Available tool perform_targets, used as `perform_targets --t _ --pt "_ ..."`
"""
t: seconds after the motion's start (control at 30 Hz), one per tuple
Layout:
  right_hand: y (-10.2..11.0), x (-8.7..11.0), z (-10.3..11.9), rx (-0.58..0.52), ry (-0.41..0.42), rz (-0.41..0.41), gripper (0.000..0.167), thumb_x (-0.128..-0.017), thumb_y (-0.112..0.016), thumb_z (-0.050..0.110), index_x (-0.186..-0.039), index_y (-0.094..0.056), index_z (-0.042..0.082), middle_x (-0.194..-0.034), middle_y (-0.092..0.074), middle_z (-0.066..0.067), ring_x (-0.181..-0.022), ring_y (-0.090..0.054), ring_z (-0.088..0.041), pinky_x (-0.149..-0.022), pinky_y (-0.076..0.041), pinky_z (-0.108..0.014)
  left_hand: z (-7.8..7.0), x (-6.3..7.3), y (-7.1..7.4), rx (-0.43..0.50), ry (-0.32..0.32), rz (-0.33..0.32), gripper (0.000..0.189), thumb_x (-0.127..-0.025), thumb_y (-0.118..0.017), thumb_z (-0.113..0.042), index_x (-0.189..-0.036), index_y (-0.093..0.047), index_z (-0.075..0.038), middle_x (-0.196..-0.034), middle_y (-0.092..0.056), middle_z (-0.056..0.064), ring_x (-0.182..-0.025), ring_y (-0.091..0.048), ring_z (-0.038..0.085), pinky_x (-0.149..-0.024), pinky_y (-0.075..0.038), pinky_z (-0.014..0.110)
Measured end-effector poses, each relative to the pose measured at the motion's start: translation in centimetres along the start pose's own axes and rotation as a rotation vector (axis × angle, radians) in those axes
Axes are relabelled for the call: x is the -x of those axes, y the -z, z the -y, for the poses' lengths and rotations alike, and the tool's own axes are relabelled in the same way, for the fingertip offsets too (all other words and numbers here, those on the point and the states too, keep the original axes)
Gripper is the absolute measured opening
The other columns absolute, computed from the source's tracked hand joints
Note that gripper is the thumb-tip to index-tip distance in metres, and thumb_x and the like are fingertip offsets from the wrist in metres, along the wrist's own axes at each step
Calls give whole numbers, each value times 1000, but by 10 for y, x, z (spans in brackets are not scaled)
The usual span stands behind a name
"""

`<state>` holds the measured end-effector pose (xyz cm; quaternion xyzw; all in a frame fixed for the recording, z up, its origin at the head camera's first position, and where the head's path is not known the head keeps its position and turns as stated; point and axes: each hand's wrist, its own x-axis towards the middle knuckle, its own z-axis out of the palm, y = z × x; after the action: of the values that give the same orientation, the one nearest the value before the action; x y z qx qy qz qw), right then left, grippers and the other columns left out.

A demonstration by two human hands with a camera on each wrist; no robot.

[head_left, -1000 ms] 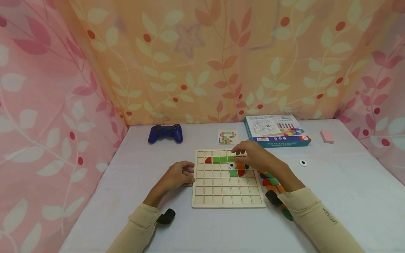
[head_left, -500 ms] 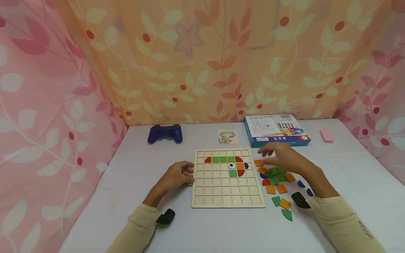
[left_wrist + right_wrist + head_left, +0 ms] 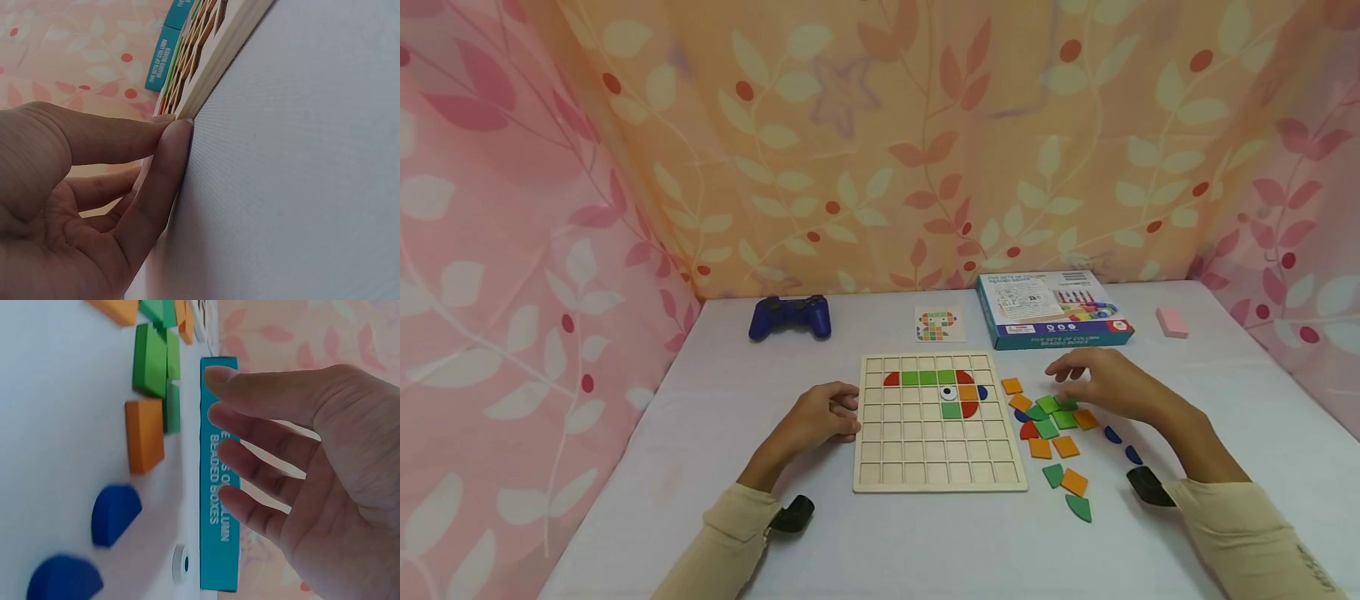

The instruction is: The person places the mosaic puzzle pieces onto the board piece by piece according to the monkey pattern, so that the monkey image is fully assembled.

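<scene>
My left hand is at the left edge of a wooden grid board; in the left wrist view its thumb and a fingertip pinch the board's edge. Set in the board's upper squares are several flat tiles, among them a green tile, an orange tile, red quarter-rounds and an eye disc. Over the loose tiles on the right hovers my right hand, its fingers loosely bent and holding nothing. Below it lie green squares, orange squares and blue half-rounds.
Behind the board lie a pattern card and a teal-edged box. A blue game controller is at the back left, a pink block at the back right. A second eye disc shows near the box in the right wrist view.
My right hand has moved right, from above the board's upper squares to above the loose tiles. A red quarter-round it had covered now shows on the board. The left hand has stayed put.
</scene>
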<state>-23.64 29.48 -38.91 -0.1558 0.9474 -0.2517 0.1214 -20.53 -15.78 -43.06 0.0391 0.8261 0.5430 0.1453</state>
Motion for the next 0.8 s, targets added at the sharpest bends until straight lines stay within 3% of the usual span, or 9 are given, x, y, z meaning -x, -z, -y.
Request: perform_targets --t 0.27,0.53,0.8 --pt "-1 10 -15 17 -16 26 39 -91 -79 23 -126 -75 7 -103 -72 2 -98 -61 -19 -82 -60 -34 1 0 1 4 -6 -1 54 -88 -77 10 -139 -61 5 -119 -66 16 -93 -69 18 -76 -67 32" --pt "-2 20 -23 -15 -63 59 48 -85 -86 30 -127 -75 8 -104 -73 2 -98 -62 -18 -83 -64 -38 1 0 1 12 -9 -4 55 -87 -77 10 -140 -61 6 -120 -66 16 -94 -69 18 -77 -67 32" --pt "-3 28 -27 -10 -87 59 53 -83 -88 32 -129 -74 10 -101 -70 2 -96 -60 -19 -79 -60 -32 1 0 1 26 -11 2 55 -87 -77 10 -140 -61 6 -120 -65 17 -93 -69 18 -77 -67 32"
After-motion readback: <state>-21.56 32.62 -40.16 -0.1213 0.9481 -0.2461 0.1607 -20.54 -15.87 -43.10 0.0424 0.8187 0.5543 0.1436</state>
